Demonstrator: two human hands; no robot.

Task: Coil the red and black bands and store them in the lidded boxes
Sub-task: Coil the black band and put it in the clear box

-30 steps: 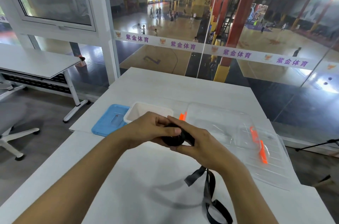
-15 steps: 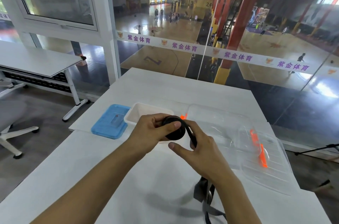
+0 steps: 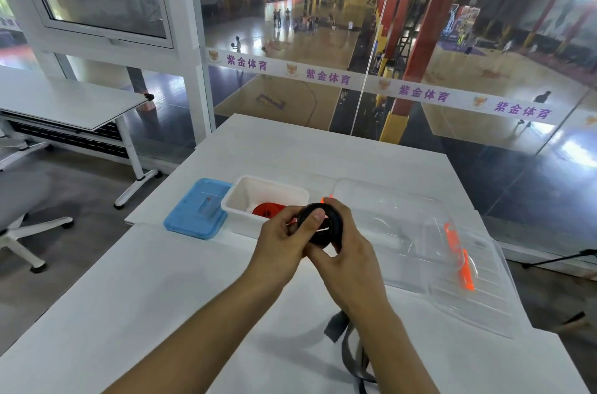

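Black band half-coiled: left hand pinches the roll tight, right hand feeds slack; red band sits boxed, far left.

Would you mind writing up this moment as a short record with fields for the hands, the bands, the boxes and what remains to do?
left hand: grips the black coil, thumb across its face
right hand: holds the coil from the other side
black band: mostly coiled; loose tail hangs below the right wrist
red band: coiled, lying in the white box
blue lid: off, left of the white box
clear box: open, orange latches
remaining: finish coiling, store, close lids
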